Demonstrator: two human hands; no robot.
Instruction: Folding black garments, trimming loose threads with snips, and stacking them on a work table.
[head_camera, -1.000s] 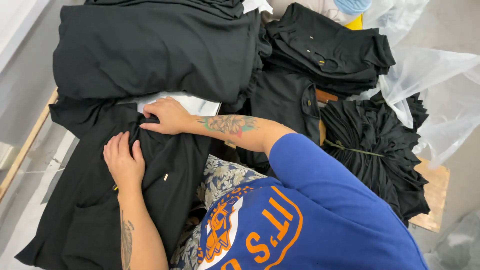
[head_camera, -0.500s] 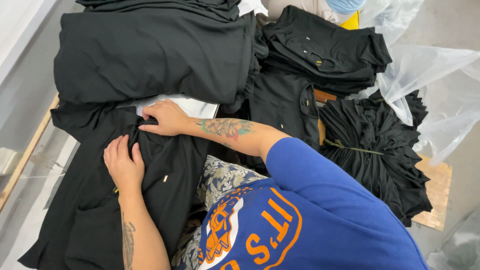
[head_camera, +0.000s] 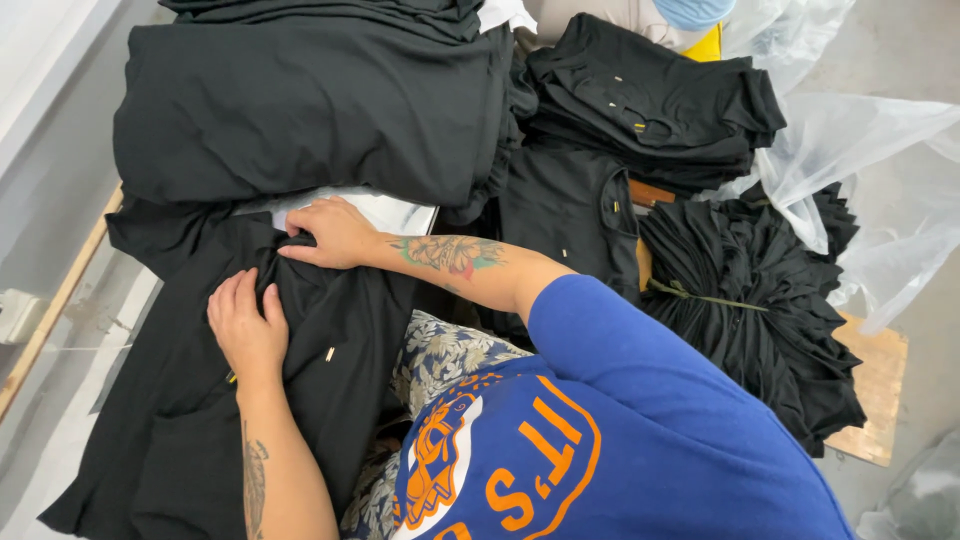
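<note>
A black garment (head_camera: 180, 420) with small gold-tipped drawstring ends lies spread in front of me. My left hand (head_camera: 245, 328) rests on it, fingertips tucked into a fold of the cloth. Just above, my right hand (head_camera: 330, 232) pinches the same garment's upper edge, with the tattooed forearm stretched across it. A white sheet (head_camera: 385, 210) shows under the fabric beside my right hand.
A big stack of folded black cloth (head_camera: 310, 100) sits behind my hands. More folded black garments (head_camera: 650, 100) and a tied black bundle (head_camera: 760, 300) lie to the right on a wooden board (head_camera: 875, 390). Clear plastic bags (head_camera: 880, 180) are at far right.
Both hands stay on the black garment almost where they were. Only the view has shifted a little.
</note>
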